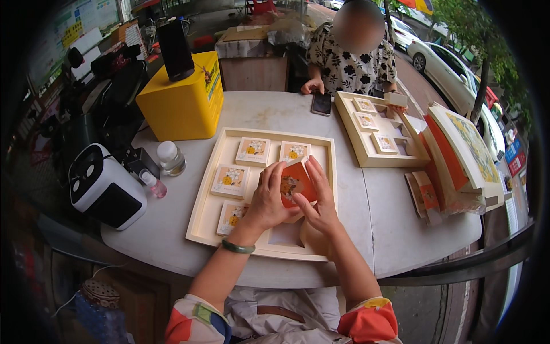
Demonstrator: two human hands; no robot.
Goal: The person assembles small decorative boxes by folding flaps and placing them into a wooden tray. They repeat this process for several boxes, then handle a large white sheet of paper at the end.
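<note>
The small orange square box (295, 184) is partly covered by the left hand (268, 202) and right hand (318, 207). The cream compartment tray (209, 189) beneath them is obscured. The second person's face is blurred.

Both hands, the left hand (268, 200) and the right hand (318, 205), clasp a small orange box (295, 184) above the cream tray (207, 192). Four floral boxes (252, 151) sit in the tray's compartments, left of the orange box.

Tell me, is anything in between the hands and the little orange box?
No. Both hands already touch the small orange box: the left hand wraps its left side and the right hand presses its right side. They hold it above the cream tray, beside the other small flowered boxes.
</note>
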